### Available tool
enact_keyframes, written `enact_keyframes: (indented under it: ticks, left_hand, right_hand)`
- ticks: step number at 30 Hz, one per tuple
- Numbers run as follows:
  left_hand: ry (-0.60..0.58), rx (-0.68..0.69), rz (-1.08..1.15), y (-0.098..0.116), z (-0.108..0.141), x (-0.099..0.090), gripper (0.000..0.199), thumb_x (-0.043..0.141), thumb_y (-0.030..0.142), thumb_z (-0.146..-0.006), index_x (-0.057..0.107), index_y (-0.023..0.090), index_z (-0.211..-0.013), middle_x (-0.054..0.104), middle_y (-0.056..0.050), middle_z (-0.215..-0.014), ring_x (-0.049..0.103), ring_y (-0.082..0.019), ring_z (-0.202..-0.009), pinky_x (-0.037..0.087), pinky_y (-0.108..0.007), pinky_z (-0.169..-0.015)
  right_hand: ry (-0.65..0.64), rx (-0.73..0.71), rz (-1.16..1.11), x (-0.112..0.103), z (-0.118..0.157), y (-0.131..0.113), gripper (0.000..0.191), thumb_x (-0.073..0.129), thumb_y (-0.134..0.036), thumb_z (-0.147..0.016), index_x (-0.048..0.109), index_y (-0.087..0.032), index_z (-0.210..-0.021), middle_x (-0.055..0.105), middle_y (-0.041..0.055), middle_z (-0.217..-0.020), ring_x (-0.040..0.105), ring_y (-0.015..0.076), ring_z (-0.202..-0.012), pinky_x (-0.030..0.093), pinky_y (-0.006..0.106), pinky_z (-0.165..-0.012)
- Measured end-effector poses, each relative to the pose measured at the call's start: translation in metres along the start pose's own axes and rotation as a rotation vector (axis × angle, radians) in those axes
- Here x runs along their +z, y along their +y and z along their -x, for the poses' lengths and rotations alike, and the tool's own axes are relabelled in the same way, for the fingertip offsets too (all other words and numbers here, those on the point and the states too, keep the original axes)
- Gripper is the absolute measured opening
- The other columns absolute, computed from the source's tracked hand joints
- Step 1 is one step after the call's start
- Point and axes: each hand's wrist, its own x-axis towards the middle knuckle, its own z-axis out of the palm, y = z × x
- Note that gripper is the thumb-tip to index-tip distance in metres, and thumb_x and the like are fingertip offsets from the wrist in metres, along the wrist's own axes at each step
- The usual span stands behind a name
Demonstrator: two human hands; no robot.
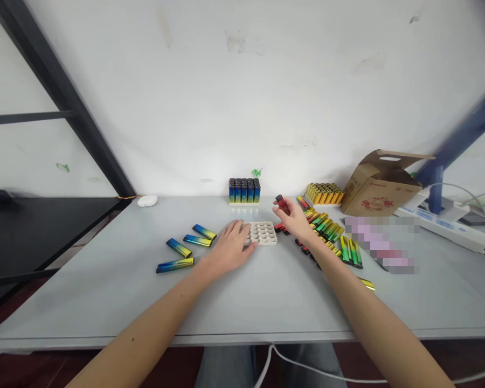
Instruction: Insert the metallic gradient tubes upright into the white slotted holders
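Observation:
My right hand (293, 215) pinches a red lighter (282, 203) with a dark top, raised above the table. Beneath and left of it lies a white tray (270, 242) with rows of round holes. Its left end is gripped by my left hand (233, 242), thumb along the near edge and fingers over the far side, hiding part of it. Several blue-and-yellow lighters (179, 247) lie loose to the left of that hand. Around my right wrist are red lighters and many green-and-yellow lighters (351, 251), some covered by the forearm.
Against the wall stands a tray packed with blue lighters (244, 193). Further right are a tray of yellow lighters (325, 194), an opened cardboard box (378, 191) and a white power strip (448, 229). A white earbud case (147, 201) sits back left. A white cable (307, 368) hangs before the table edge.

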Motion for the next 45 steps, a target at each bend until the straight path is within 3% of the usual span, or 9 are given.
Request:
enact_keyframes:
  ticks: [9, 12, 18, 25, 28, 32, 38, 42, 45]
  left_hand:
    - [0.022, 0.014, -0.004, -0.002, 0.0, 0.002, 0.049, 0.041, 0.044, -0.094, 0.046, 0.016, -0.135, 0.044, -0.017, -0.142, 0.038, -0.032, -0.136, 0.034, -0.046, -0.111]
    - [0.018, 0.016, -0.004, -0.002, 0.0, 0.001, 0.049, 0.041, 0.044, -0.094, 0.046, 0.017, -0.135, 0.044, -0.016, -0.142, 0.038, -0.031, -0.136, 0.034, -0.046, -0.111]
    - [0.012, 0.016, -0.018, -0.002, 0.0, 0.0, 0.05, 0.04, 0.045, -0.095, 0.045, 0.016, -0.135, 0.043, -0.016, -0.143, 0.038, -0.032, -0.136, 0.033, -0.046, -0.111]
    - [0.024, 0.029, -0.003, -0.003, -0.001, 0.001, 0.049, 0.041, 0.043, -0.095, 0.047, 0.016, -0.134, 0.044, -0.017, -0.141, 0.039, -0.033, -0.134, 0.034, -0.047, -0.109]
    - [0.039, 0.03, 0.017, -0.004, 0.0, 0.003, 0.049, 0.043, 0.043, -0.094, 0.048, 0.015, -0.135, 0.045, -0.019, -0.141, 0.039, -0.034, -0.134, 0.034, -0.049, -0.109]
    - [0.065, 0.006, 0.073, -0.005, -0.001, 0.004, 0.05, 0.043, 0.045, -0.094, 0.048, 0.017, -0.134, 0.043, -0.019, -0.144, 0.038, -0.034, -0.136, 0.033, -0.051, -0.109]
    - [0.178, 0.011, 0.309, 0.0, -0.006, -0.003, 0.047, 0.045, 0.045, -0.094, 0.049, 0.018, -0.132, 0.053, -0.013, -0.136, 0.047, -0.028, -0.127, 0.037, -0.042, -0.106]
    - [0.21, 0.022, 0.468, 0.006, -0.007, -0.01, 0.037, 0.048, 0.044, -0.093, 0.057, 0.02, -0.119, 0.065, -0.007, -0.117, 0.059, -0.023, -0.108, 0.044, -0.035, -0.093]
    - [0.218, -0.019, 0.544, 0.009, -0.007, -0.014, 0.032, 0.049, 0.045, -0.092, 0.064, 0.02, -0.106, 0.07, -0.003, -0.097, 0.063, -0.02, -0.083, 0.046, -0.03, -0.072]
  right_hand:
    - [-0.084, 0.14, -0.314, 0.006, 0.006, -0.016, 0.023, 0.046, -0.037, -0.079, 0.056, -0.02, -0.092, 0.044, -0.0046, -0.066, 0.042, 0.0108, -0.057, 0.037, 0.024, -0.054]
    - [-0.124, 0.214, -0.473, 0.005, 0.006, -0.017, 0.02, 0.048, -0.037, -0.075, 0.055, -0.02, -0.086, 0.033, -0.0074, -0.06, 0.028, 0.0085, -0.047, 0.026, 0.022, -0.045]
    - [-0.288, 0.389, -0.737, 0.002, 0.01, -0.029, 0.046, 0.039, -0.062, -0.083, 0.038, -0.022, -0.06, 0.018, -0.0091, -0.051, 0.011, 0.0072, -0.042, 0.01, 0.021, -0.04]
    - [-0.329, 0.462, -0.804, 0.006, 0.013, -0.034, 0.045, 0.038, -0.055, -0.084, 0.029, -0.022, -0.054, 0.014, -0.0091, -0.05, 0.006, 0.007, -0.043, 0.009, 0.022, -0.039]
    - [-0.307, 0.4, -0.831, 0.008, 0.012, -0.033, 0.044, 0.038, -0.055, -0.084, 0.038, -0.021, -0.057, 0.02, -0.0078, -0.05, 0.014, 0.0075, -0.042, 0.015, 0.021, -0.04]
    - [-0.269, 0.268, -0.863, 0.009, 0.012, -0.032, 0.032, 0.049, -0.049, -0.08, 0.059, -0.019, -0.071, 0.041, -0.0033, -0.06, 0.037, 0.0099, -0.051, 0.033, 0.023, -0.049]
    - [-0.185, 0.149, -0.604, 0.013, 0.016, -0.031, 0.029, 0.067, -0.047, -0.079, 0.07, -0.019, -0.085, 0.065, 0.0012, -0.082, 0.057, 0.0142, -0.077, 0.044, 0.026, -0.071]
    - [-0.223, 0.002, -0.44, 0.02, 0.022, -0.032, 0.028, 0.071, -0.045, -0.077, 0.074, -0.021, -0.092, 0.071, 0.0039, -0.097, 0.062, 0.0192, -0.092, 0.047, 0.034, -0.085]
    - [-0.241, -0.092, -0.385, 0.024, 0.025, -0.032, 0.026, 0.073, -0.042, -0.077, 0.075, -0.024, -0.096, 0.067, 0.006, -0.117, 0.058, 0.0223, -0.112, 0.045, 0.037, -0.097]
